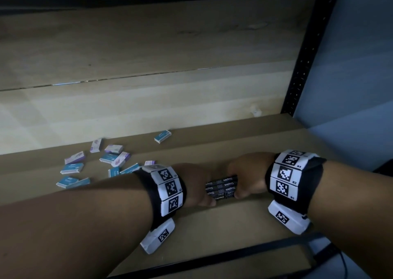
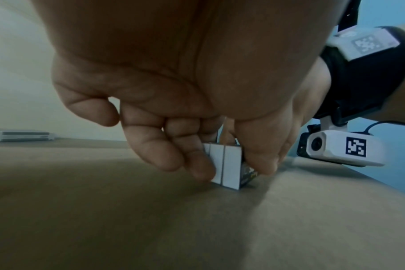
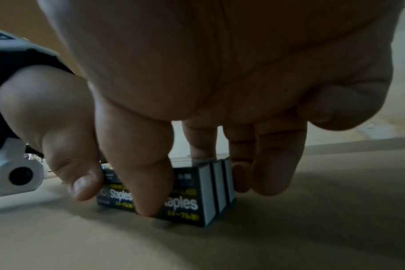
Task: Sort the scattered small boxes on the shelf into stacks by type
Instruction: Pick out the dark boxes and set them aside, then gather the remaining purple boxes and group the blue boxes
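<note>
Both hands squeeze a block of black staple boxes together near the shelf's front edge.

The left hand [image 1: 196, 186] and the right hand [image 1: 246, 175] are each clamped on an end of the black staple boxes [image 1: 221, 188], thumbs on the near side and fingers [image 3: 275, 164] on the far side; the boxes stand on edge on the shelf [image 1: 244, 225], side by side and touching. Towards the shelf's left end, well apart from the hands, teal boxes [image 1: 72, 168] and purple boxes [image 1: 75, 157] lie scattered, and one teal box [image 1: 162, 136] sits alone near the back edge.
</note>
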